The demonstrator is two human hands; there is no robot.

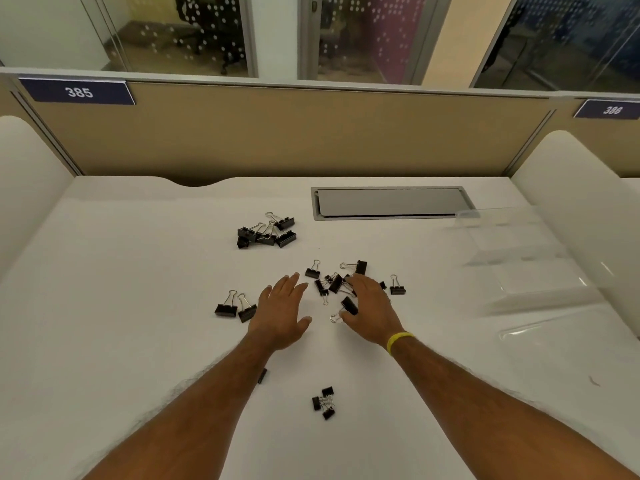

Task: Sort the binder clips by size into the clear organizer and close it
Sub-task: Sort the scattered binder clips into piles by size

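Black binder clips lie in groups on the white desk. A pile of large clips [266, 232] sits at the back, two clips [235, 308] lie at the left, and three small ones [325, 403] lie near me. A scattered mixed heap [332, 282] is in the middle. My left hand [282, 313] lies flat and open just left of that heap. My right hand [369, 308] rests over the heap, thumb and fingers around one clip [348, 306]. The clear organizer [526, 258] stands open at the right, lid raised; its compartments are hard to make out.
A grey cable-tray flap [391, 202] is set into the desk behind the clips. A tan partition [277, 133] closes the back, and white curved dividers [27, 181] flank both sides. One clip [263, 375] peeks out beside my left forearm.
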